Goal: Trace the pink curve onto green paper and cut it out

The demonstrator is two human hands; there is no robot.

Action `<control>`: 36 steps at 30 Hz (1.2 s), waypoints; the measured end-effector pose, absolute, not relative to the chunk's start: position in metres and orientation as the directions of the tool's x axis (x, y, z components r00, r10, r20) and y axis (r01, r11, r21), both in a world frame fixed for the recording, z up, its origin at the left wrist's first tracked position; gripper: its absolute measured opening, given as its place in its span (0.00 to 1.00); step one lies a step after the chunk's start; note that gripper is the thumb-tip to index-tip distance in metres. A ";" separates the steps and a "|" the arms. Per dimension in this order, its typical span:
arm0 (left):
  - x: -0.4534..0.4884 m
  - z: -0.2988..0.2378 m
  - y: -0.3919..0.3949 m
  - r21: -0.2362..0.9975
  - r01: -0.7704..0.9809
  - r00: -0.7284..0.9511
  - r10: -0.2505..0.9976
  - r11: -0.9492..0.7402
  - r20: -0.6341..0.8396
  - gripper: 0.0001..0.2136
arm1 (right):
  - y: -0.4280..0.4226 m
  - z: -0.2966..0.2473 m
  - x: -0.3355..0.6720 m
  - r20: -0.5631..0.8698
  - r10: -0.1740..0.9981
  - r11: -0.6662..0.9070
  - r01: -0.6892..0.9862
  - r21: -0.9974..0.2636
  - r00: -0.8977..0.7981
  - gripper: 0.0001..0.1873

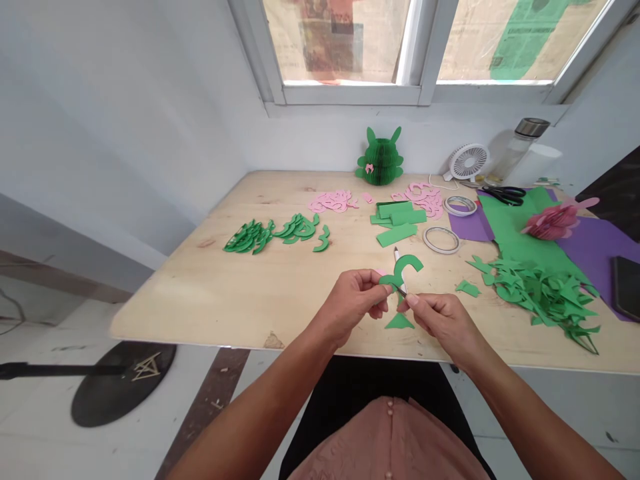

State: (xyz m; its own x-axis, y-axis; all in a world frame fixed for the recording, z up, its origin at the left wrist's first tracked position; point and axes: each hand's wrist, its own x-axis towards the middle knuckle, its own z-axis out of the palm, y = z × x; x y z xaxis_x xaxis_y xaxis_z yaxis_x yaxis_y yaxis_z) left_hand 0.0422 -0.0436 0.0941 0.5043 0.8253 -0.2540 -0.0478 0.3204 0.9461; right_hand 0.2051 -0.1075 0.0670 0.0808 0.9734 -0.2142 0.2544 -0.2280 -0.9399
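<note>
My left hand [356, 293] pinches a curved green paper cutout [404, 268] just above the near edge of the wooden table [240, 293]. My right hand [440, 319] is closed round a thin white-tipped cutting tool [399, 267] whose shaft runs up behind the cutout. A small green triangular scrap [399, 323] lies on the table right under both hands.
Cut green shapes [273, 233] lie at the left, green offcuts [543, 290] at the right. Folded green strips [397, 220], pink cutouts [333, 201], two tape rolls [441, 239], scissors [505, 194], a fan [467, 162], a bottle [523, 147], a phone [627, 287] and green [380, 159] and pink paper figures [553, 220] stand farther back.
</note>
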 end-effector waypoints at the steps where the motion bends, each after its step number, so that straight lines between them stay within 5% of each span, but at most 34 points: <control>1: 0.042 0.094 -0.044 0.946 -0.046 0.505 0.825 0.319 -0.254 0.09 | -0.108 0.067 0.205 -0.203 0.976 -0.219 0.269 -0.938 0.083 0.27; 36: 0.039 0.094 -0.044 0.954 -0.011 0.536 0.807 0.299 -0.247 0.08 | -0.112 0.070 0.203 -0.201 0.975 -0.221 0.308 -0.926 0.094 0.27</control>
